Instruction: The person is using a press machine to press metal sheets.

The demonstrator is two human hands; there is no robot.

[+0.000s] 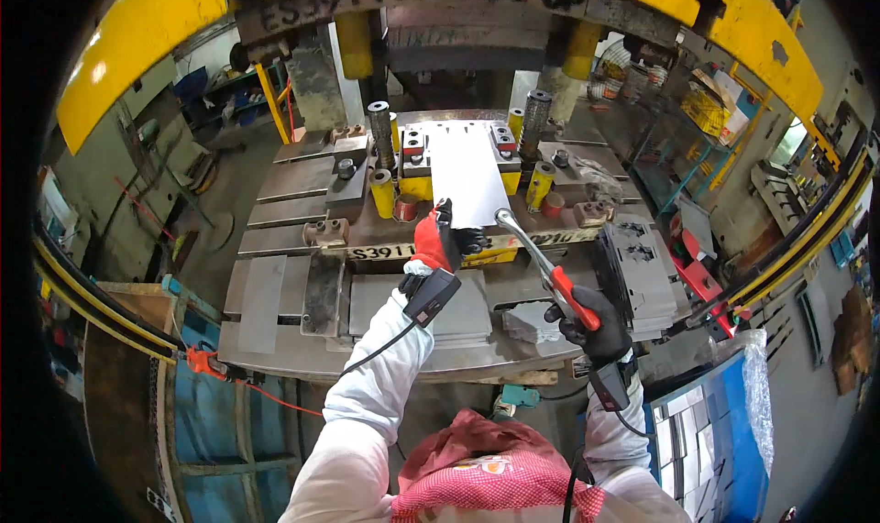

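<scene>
A pale, flat metal sheet (pixel 469 176) lies over the die (pixel 417 186) in the press, its near end jutting out toward me. My left hand (pixel 443 239), in a red and black glove, pinches the near left corner of this sheet, with dark fingers showing below its edge. In a black glove, my right hand (pixel 596 329) is wrapped round the red handle of a long metal hand tool (pixel 534 251). The round head of that tool meets the sheet's near right corner; whether it grips the sheet I cannot tell.
Guide posts (pixel 381 136) and yellow cylinders (pixel 541 184) flank the die, under the yellow press frame (pixel 752 28). Flat plates (pixel 467 308) are stacked at the front of the bed; cut plates (pixel 642 271) stand stacked at right. A blue bin (pixel 747 431) holds metal pieces.
</scene>
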